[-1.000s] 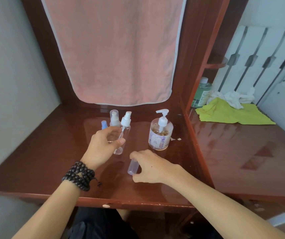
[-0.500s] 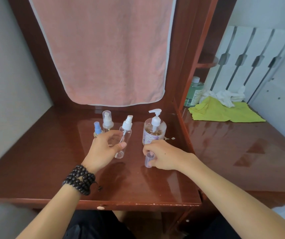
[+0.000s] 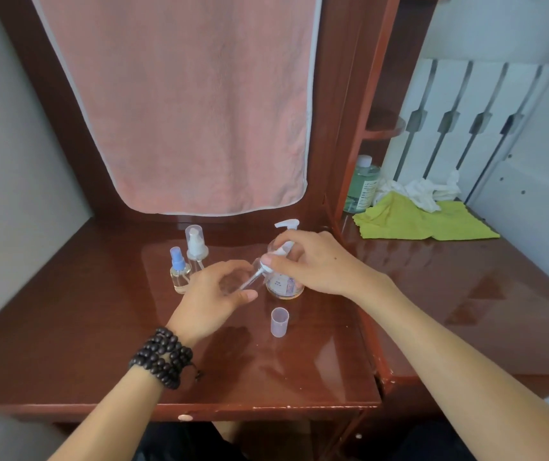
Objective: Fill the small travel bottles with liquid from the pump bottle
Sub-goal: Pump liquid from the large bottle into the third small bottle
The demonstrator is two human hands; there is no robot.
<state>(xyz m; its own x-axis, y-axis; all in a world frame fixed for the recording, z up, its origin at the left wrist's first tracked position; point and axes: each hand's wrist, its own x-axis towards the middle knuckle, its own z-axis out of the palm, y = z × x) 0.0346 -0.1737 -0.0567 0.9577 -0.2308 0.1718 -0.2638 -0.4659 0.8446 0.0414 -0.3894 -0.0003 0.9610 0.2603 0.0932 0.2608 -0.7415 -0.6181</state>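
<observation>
Left hand [image 3: 214, 296]: curling round a clear travel bottle [image 3: 238, 281], tilting it just left of the pump bottle [image 3: 284, 266], as it was half a second ago.
Right hand [image 3: 313, 261]: having let go of the cap, now pinching the bottle's white spray head [image 3: 274, 257] in front of the pump bottle.
Cap [image 3: 279, 322]: standing alone, mouth up, on the desk [image 3: 83, 327] just in front of the pump bottle.
Blue-topped bottle [image 3: 179, 272]: standing left of the pump bottle, as before.
Capped bottle [image 3: 196, 246]: standing left of the pump bottle, behind the blue-topped one.
Pump bottle: standing upright near the desk's right edge, unmoved.
Bead bracelet [image 3: 163, 357]: circling the left wrist.
</observation>
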